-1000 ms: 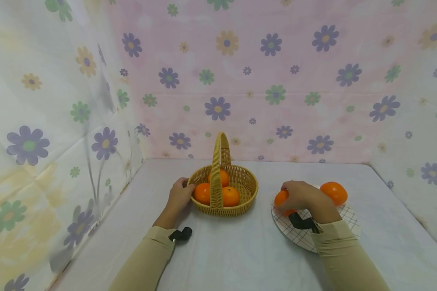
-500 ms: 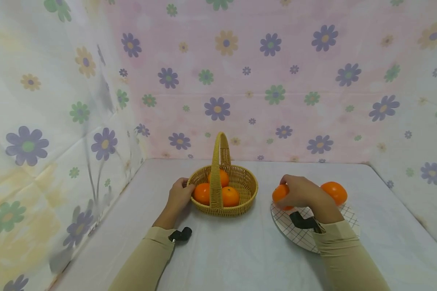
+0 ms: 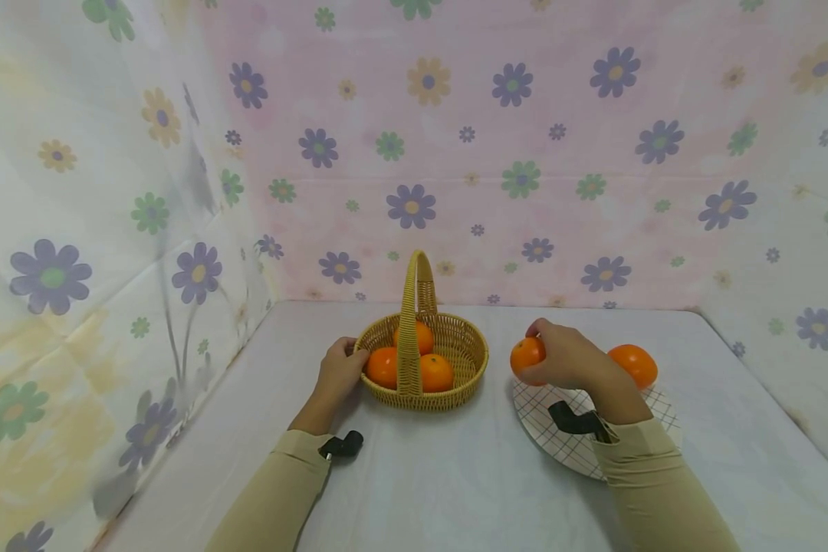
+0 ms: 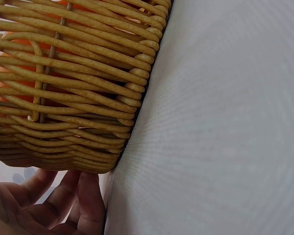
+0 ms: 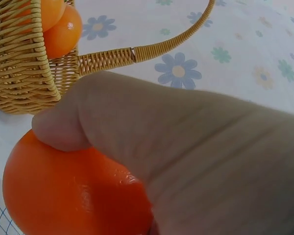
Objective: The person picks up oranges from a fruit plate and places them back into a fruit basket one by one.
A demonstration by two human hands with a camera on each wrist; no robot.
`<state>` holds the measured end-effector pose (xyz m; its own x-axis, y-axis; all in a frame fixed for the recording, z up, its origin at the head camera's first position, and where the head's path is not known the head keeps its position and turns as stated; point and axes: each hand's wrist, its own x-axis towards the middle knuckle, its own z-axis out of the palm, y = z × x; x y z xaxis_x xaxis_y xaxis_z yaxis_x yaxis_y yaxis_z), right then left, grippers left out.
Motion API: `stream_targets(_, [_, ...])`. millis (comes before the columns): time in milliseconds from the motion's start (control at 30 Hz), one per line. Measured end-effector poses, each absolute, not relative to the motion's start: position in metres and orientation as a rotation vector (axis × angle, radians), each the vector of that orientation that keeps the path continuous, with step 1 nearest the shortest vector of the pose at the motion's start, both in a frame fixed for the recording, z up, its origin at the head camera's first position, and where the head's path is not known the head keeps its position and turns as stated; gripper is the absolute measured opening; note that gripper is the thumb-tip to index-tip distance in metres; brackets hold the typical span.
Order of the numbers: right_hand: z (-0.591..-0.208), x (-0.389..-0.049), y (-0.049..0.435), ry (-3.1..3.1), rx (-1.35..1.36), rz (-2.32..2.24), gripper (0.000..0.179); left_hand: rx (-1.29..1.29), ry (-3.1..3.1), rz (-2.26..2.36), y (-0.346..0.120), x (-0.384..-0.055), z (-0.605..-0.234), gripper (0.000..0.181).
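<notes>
Orange fruit (image 3: 527, 359) sits gripped in the right hand (image 3: 573, 360), at the edge of the checked plate (image 3: 566, 445) below; whether they touch, I can't tell. My right wrist view shows only the thumb on it; the head view adds fingers near its top. The left hand (image 3: 338, 373) touches the wicker basket (image 3: 455, 398), fingertips hidden, so I can't tell whether it grips. From the head I count three fruits (image 3: 438, 373) inside; the left wrist gives just orange patches through the weave.

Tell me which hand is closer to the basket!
Left. The left hand touches the left side of the basket; the right hand is apart from it, to the right, holding an orange fruit.
</notes>
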<state>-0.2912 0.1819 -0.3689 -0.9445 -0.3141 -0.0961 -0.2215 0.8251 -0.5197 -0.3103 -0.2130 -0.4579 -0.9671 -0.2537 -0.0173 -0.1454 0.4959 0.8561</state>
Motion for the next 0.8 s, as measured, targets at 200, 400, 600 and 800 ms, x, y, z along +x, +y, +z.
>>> stream_targets(200, [-0.3648, -0.2889, 0.1788, 2.833, -0.441, -0.834, 0.067, 0.35, -2.62, -1.481, -0.2123, -0.3091, -0.4569, 0.049])
stream_targets(400, [-0.3639, -0.2879, 0.177, 2.862, -0.42, -0.834, 0.067, 0.345, -2.622, -1.469, -0.2124, -0.3097, -0.4577, 0.049])
stream_targets(600, [-0.3646, -0.2876, 0.1752, 2.91, -0.458, -0.821, 0.063, 0.361, -2.614, -1.485, -0.2125, -0.3103, -0.4581, 0.05])
stream_targets(800, [-0.3648, -0.2861, 0.1718, 2.93, -0.469, -0.864, 0.062, 0.352, -2.614, -1.478, -0.2125, -0.3094, -0.4581, 0.049])
